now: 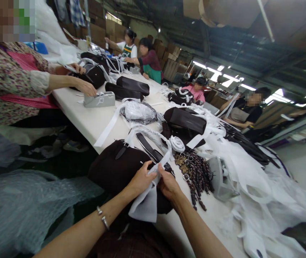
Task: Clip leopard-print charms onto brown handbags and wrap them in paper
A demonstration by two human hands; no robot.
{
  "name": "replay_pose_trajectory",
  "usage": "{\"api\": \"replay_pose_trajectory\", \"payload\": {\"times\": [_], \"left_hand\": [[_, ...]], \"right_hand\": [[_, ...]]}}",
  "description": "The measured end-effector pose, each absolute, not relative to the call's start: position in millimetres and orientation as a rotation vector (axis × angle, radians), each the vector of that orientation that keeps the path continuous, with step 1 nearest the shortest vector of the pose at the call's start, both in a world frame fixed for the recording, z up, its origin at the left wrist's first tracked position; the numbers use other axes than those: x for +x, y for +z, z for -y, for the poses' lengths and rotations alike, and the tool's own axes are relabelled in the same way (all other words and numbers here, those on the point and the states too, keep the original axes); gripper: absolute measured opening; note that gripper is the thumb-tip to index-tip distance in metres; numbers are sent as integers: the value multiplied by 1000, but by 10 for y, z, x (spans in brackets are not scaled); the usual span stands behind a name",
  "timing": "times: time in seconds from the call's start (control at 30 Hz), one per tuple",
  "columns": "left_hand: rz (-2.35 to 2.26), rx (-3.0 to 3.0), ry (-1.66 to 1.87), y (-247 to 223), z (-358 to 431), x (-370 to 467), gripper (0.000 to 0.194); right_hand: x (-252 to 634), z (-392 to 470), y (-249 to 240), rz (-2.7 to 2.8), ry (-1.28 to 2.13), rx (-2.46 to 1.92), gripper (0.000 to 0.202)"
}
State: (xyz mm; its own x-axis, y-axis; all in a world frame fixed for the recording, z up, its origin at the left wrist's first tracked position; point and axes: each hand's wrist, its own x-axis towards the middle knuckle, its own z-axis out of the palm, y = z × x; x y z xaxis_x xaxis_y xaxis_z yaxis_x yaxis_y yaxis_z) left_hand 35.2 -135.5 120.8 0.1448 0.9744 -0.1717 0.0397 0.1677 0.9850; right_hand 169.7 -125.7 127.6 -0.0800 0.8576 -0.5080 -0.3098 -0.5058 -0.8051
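Note:
A dark brown handbag (115,165) rests at the table's near edge, right in front of me. My left hand (142,179) pinches a strip of white wrapping material (146,204) at the bag's handle. Close beside it, my right hand (169,182) grips the same strip between thumb and fingers. The strip's wide end hangs down over the bag, and its upper part runs along the handle (146,145). Part of the handle is wrapped in white. Both palms hide some of the bag's top.
Right of the bag lie a pile of beaded straps (195,172) and a grey tape dispenser (219,177). More dark bags (185,123) and a white roll (177,144) stand beyond. Bubble wrap (34,211) is at lower left. A co-worker's hand (85,87) touches another dispenser (99,99).

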Motion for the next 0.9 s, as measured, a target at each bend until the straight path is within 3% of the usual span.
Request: {"api": "replay_pose_trajectory", "payload": {"times": [0.1,0.27,0.4,0.53,0.67,0.8,0.9], "left_hand": [[-1037,1003,957,1148,1335,332,71],[-912,927,942,1107,1340,323,56],[-952,992,943,1169,1356,336,61],[-1218,1364,962,1275,1430,377,78],[-1391,1701,871,1334,1518,438,78],[-1388,1729,881,1323,1518,447,79],[-1295,1536,945,1307,1472,406,84]], "right_hand": [[1797,1356,1324,632,1896,-1160,36],[1855,1423,1306,597,1893,-1057,30],[1821,1391,1365,485,1953,-1100,28],[1660,1315,1341,389,1734,-1317,21],[1510,1246,1243,378,1572,-1377,8],[1529,1262,1315,360,1609,-1379,10],[1638,1367,1440,375,1772,-1276,24]]}}
